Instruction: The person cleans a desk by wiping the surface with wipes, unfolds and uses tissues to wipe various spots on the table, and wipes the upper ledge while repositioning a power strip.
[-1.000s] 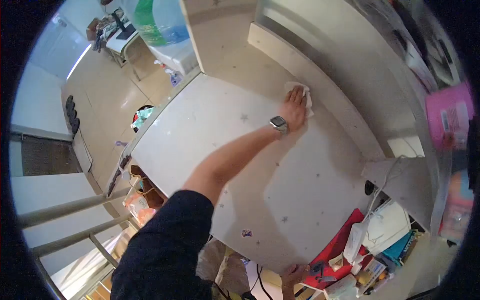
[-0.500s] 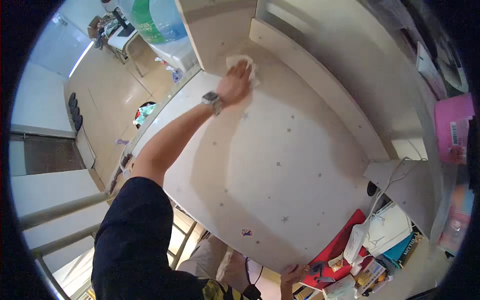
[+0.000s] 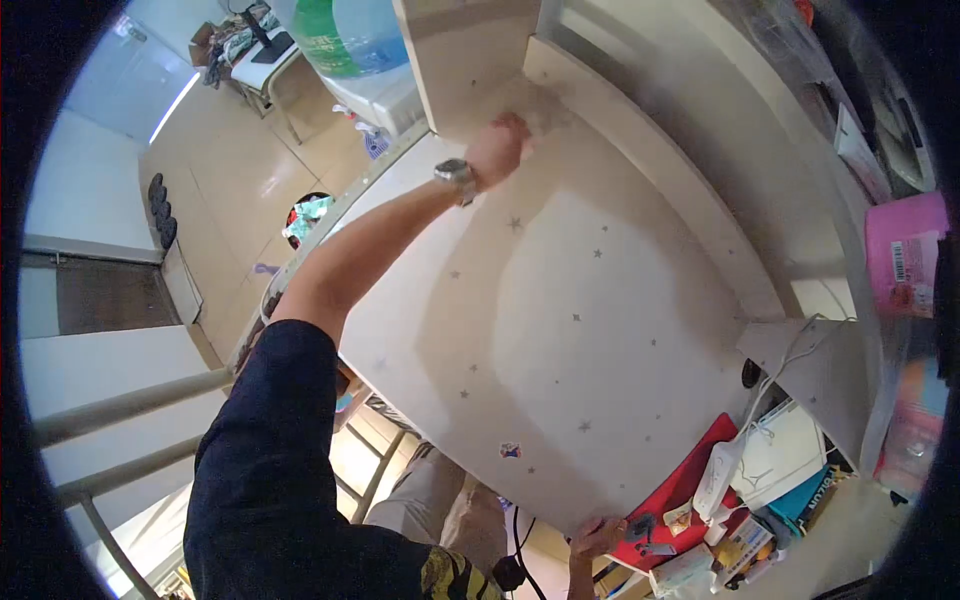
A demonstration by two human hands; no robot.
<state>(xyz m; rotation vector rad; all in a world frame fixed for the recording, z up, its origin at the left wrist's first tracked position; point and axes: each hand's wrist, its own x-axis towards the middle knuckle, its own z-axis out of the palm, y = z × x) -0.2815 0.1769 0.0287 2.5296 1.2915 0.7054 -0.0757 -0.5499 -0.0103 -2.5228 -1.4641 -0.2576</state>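
My left hand [image 3: 500, 148], with a watch [image 3: 455, 176] at the wrist, is at the far left corner of the white star-patterned tabletop [image 3: 620, 290]. Its fingers are curled and slightly blurred; what they hold is hidden, and the white wipe cannot be made out. Near the front edge of the tabletop, my right hand [image 3: 597, 537] has its fingers bent round the edge, just left of a red mat [image 3: 690, 480]. A small sticker [image 3: 510, 451] lies between the hands, closer to the right one.
A raised border [image 3: 650, 160] runs along the tabletop's back. At right are a white power strip [image 3: 714, 482], cables, boxes and a pink package [image 3: 905, 255]. A large clear bottle [image 3: 365, 35] stands beyond the left corner. Metal rails [image 3: 140, 405] are at lower left.
My left hand has swept left from the back border to the corner, and its flat fingers have curled. The wipe has gone out of sight. My right hand has stayed at the front edge.
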